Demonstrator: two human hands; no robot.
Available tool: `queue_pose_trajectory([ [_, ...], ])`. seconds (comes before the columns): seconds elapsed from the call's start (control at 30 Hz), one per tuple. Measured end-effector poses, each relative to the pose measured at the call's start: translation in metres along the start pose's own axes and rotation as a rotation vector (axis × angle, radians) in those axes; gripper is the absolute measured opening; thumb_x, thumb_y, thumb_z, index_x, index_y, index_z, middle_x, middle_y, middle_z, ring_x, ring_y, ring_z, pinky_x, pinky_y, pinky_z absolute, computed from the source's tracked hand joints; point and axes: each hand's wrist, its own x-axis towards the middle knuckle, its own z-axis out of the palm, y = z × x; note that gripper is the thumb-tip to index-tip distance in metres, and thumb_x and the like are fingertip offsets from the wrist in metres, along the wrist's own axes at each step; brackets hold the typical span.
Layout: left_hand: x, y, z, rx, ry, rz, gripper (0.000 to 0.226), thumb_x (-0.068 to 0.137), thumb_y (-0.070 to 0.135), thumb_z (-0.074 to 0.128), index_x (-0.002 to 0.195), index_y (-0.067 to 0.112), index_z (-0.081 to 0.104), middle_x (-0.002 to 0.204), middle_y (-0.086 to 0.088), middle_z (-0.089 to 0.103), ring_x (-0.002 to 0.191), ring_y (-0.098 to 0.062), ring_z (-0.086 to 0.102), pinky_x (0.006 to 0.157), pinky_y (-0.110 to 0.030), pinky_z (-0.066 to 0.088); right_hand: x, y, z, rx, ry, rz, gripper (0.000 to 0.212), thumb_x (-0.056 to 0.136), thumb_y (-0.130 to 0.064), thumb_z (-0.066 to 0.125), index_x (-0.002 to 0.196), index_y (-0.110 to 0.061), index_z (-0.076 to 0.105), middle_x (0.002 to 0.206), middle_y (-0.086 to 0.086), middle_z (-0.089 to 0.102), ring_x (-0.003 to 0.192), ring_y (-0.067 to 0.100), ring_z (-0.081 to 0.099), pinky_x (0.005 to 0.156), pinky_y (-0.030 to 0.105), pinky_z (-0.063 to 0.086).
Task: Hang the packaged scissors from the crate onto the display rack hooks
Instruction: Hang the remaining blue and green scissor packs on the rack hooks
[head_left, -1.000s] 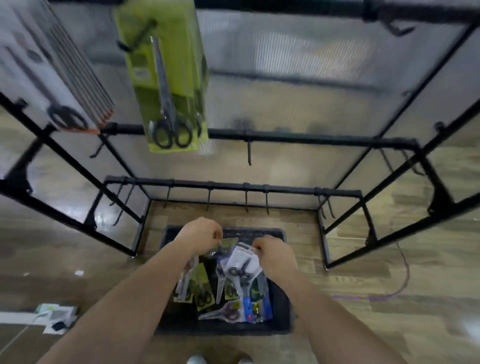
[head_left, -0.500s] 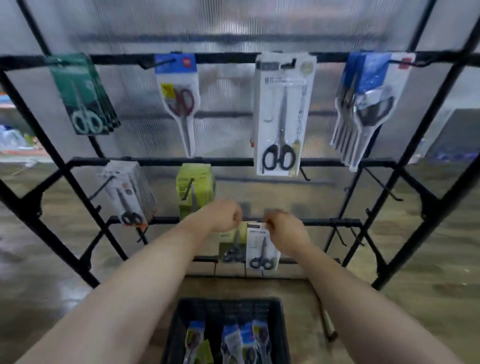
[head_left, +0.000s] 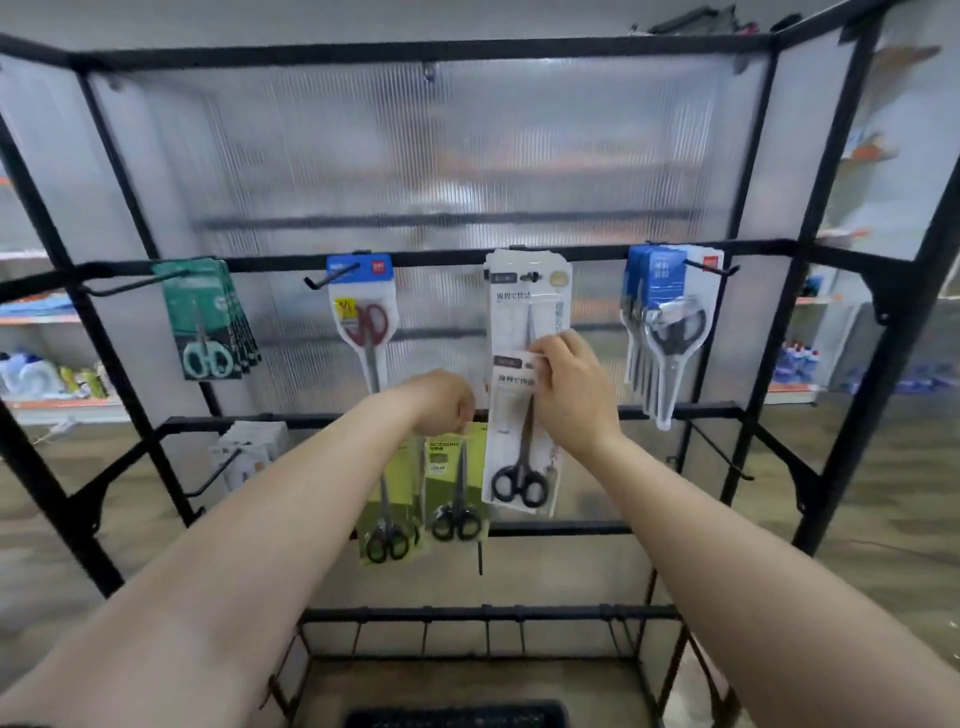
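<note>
Right hand (head_left: 566, 395) pinches the white scissors pack (head_left: 519, 457) at its top, handles dangling below the fingers. Left hand (head_left: 441, 402) has curled fingers gripping the green pack (head_left: 456, 483) hanging just beneath.

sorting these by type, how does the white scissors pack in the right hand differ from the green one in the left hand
Colour: the white scissors pack is white card with grey print, the green scissors pack lime green. Position: the right hand pinches the white scissors pack higher up, the left hand grips the green scissors pack lower. Both hold black-handled scissors, handles down.
</note>
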Motion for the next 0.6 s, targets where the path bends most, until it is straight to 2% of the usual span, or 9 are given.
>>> queue_pose_trajectory([
  [0.1, -0.004, -0.009, -0.008, -0.005, 0.015, -0.016, 0.013, 0.091, 0.018, 0.056, 0.097, 0.017, 0.067, 0.096, 0.002, 0.061, 0.087, -0.018, 0.053, 0.074, -0.025, 0.041, 0.029, -0.012, -0.012, 0.015, 0.143, -0.013, 0.021, 0.095, -0.01, 0.048, 0.11, -0.007, 0.063, 0.107, 0.007, 0.058, 0.102, 0.024, 0.051, 0.081, 0.032, 0.04],
  [0.27, -0.007, -0.025, -0.007, -0.063, 0.037, -0.049, 0.009, 0.089, 0.014, 0.057, 0.09, 0.018, 0.065, 0.093, 0.003, 0.06, 0.088, -0.017, 0.054, 0.076, -0.025, 0.041, 0.07, -0.023, -0.021, 0.116, 0.189, 0.039, 0.024, 0.094, -0.003, 0.049, 0.111, -0.007, 0.065, 0.1, 0.005, 0.053, 0.1, 0.021, 0.049, 0.08, 0.026, 0.037],
  [0.4, -0.007, -0.04, -0.002, -0.107, 0.022, -0.07, 0.009, 0.089, 0.013, 0.058, 0.088, 0.017, 0.066, 0.091, 0.002, 0.059, 0.09, -0.018, 0.056, 0.078, -0.026, 0.044, 0.084, -0.021, -0.014, 0.12, 0.158, 0.061, 0.029, 0.089, 0.007, 0.048, 0.108, -0.006, 0.065, 0.097, 0.002, 0.045, 0.096, 0.016, 0.043, 0.08, 0.02, 0.034],
  [0.47, -0.006, -0.047, 0.004, -0.125, 0.014, -0.087, 0.007, 0.089, 0.015, 0.059, 0.092, 0.018, 0.065, 0.096, 0.002, 0.061, 0.091, -0.017, 0.055, 0.078, -0.026, 0.042, 0.084, -0.018, -0.011, 0.255, 0.161, 0.164, 0.028, 0.088, 0.01, 0.047, 0.101, -0.007, 0.065, 0.099, 0.002, 0.044, 0.093, 0.014, 0.045, 0.078, 0.012, 0.036],
  [0.53, -0.007, -0.054, 0.013, -0.118, -0.004, -0.103, 0.014, 0.09, 0.016, 0.06, 0.102, 0.015, 0.066, 0.108, 0.0, 0.062, 0.099, -0.018, 0.056, 0.083, -0.026, 0.043, 0.084, -0.016, -0.007, 0.265, 0.16, 0.232, 0.031, 0.089, 0.01, 0.045, 0.106, -0.006, 0.065, 0.101, 0.001, 0.045, 0.092, 0.012, 0.046, 0.076, 0.005, 0.036],
  [0.6, -0.009, -0.064, 0.021, -0.1, -0.012, -0.122, 0.018, 0.09, 0.018, 0.06, 0.107, 0.015, 0.066, 0.114, 0.0, 0.061, 0.105, -0.018, 0.056, 0.09, -0.028, 0.045, 0.083, -0.017, -0.001, 0.216, 0.191, 0.267, 0.032, 0.09, 0.005, 0.045, 0.114, -0.009, 0.062, 0.105, 0.002, 0.047, 0.096, 0.012, 0.044, 0.085, 0.014, 0.039],
])
